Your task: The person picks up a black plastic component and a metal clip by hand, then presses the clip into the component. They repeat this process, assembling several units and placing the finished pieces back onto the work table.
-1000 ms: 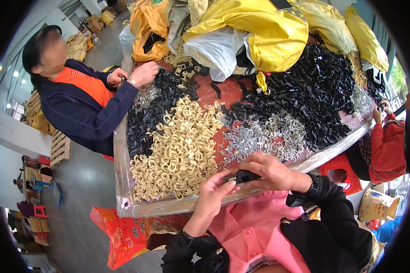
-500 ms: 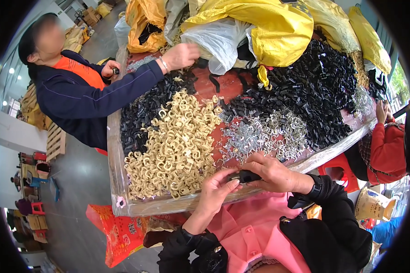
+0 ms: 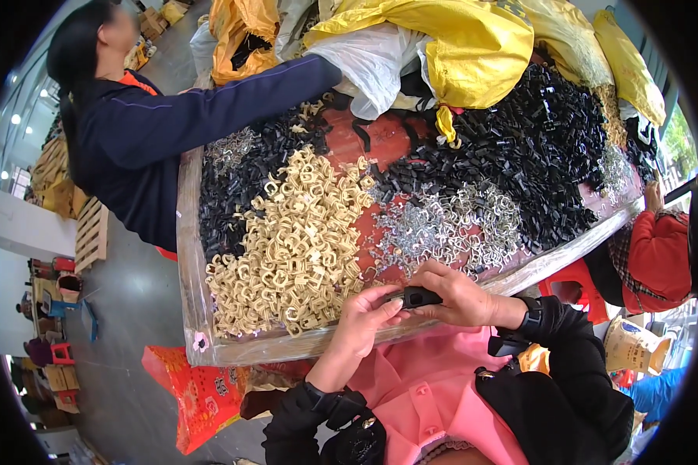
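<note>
My left hand (image 3: 362, 324) and my right hand (image 3: 451, 294) meet at the table's near edge, both pinching one small black plastic part (image 3: 419, 297). Right behind my hands lies a heap of small silver metal clips (image 3: 440, 227). A big heap of cream plastic rings (image 3: 288, 248) fills the left of the table (image 3: 233, 349). Black plastic parts (image 3: 535, 163) are piled at the back right, and more black parts (image 3: 233, 186) at the back left.
A person in a dark blue jacket (image 3: 147, 143) leans in from the left, arm stretched across to the white bag (image 3: 372, 58). Yellow bags (image 3: 473, 46) are stacked at the far side. Another person in red (image 3: 659, 256) sits at the right. An orange bag (image 3: 202, 395) hangs below the table.
The person in blue has reached further across the table toward the bags. My hands have stayed at the near edge, holding the black part.
</note>
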The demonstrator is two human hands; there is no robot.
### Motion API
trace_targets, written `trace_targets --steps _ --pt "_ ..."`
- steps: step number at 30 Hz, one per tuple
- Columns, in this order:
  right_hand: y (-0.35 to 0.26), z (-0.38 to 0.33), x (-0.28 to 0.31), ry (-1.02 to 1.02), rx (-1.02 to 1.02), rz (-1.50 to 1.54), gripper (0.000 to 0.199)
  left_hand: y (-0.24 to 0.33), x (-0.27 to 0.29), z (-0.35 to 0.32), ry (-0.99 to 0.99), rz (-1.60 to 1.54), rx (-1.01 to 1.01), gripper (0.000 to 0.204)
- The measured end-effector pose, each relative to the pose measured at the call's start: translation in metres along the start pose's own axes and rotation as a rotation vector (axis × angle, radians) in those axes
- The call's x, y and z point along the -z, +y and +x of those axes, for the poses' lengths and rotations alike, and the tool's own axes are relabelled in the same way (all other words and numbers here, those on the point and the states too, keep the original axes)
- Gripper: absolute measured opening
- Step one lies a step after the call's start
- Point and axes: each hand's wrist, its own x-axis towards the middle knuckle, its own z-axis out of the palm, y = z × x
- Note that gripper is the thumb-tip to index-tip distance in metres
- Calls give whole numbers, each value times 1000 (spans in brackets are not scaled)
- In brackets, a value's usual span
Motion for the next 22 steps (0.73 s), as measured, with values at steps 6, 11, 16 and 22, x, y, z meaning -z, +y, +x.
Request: trace_targets --steps 6,11,16,22 --pt "18 4 7 -134 -127 364 33 4 -3 -2 -20 -20 22 28" --pt "20 10 18 -124 -22 312 32 5 -1 -3 -25 -79 -18 30" --pt "12 9 17 -79 78 223 32 4 -2 -5 -24 -78 -46 30" --pt "0 9 18 -65 43 164 34 4 -4 -8 -38 -103 -77 31"
